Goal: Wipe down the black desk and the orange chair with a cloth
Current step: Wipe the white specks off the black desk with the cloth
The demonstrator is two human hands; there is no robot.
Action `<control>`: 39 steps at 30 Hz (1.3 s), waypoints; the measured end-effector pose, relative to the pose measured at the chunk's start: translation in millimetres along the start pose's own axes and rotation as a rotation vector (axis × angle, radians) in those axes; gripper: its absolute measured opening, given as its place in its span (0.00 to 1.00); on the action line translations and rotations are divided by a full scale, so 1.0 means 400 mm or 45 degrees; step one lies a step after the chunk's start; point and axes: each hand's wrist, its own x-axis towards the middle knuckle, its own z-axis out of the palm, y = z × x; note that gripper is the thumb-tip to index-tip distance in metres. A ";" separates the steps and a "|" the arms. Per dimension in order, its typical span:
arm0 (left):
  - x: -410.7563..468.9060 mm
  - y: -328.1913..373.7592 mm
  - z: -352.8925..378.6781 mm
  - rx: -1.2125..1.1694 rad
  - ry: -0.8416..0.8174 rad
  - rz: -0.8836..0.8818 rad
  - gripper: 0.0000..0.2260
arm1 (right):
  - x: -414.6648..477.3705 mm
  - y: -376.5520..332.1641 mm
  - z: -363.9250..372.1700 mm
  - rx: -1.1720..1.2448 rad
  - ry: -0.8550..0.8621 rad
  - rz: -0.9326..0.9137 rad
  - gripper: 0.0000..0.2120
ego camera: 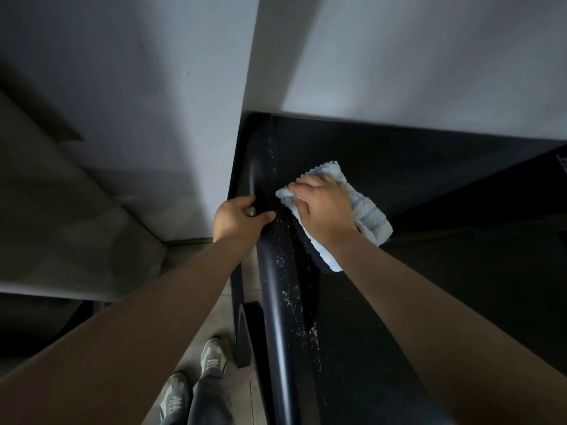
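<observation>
The black desk fills the right half of the view, with a rounded raised rail along its left edge. White crumbs lie scattered in the groove beside that rail. My left hand grips the rail, thumb over the top. My right hand presses a light blue and white cloth flat on the desk top, just right of the groove. The orange chair is not in view.
A white wall stands behind the desk and a wall corner runs down at the left. Tiled floor lies below, with my two grey shoes beside the desk's black leg.
</observation>
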 end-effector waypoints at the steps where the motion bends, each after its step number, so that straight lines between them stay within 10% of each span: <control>1: 0.001 -0.001 -0.001 0.006 -0.014 0.005 0.27 | -0.011 -0.002 0.000 0.001 0.001 0.012 0.13; 18: 0.001 0.003 -0.002 0.020 -0.063 -0.043 0.29 | -0.157 -0.023 0.011 -0.030 -0.040 0.080 0.15; 27: -0.092 -0.026 -0.022 0.185 -0.102 0.102 0.07 | -0.231 -0.036 0.007 -0.026 -0.019 0.071 0.15; 39: -0.265 -0.116 0.024 0.103 -0.106 -0.063 0.21 | -0.371 -0.057 0.001 0.014 0.015 0.066 0.14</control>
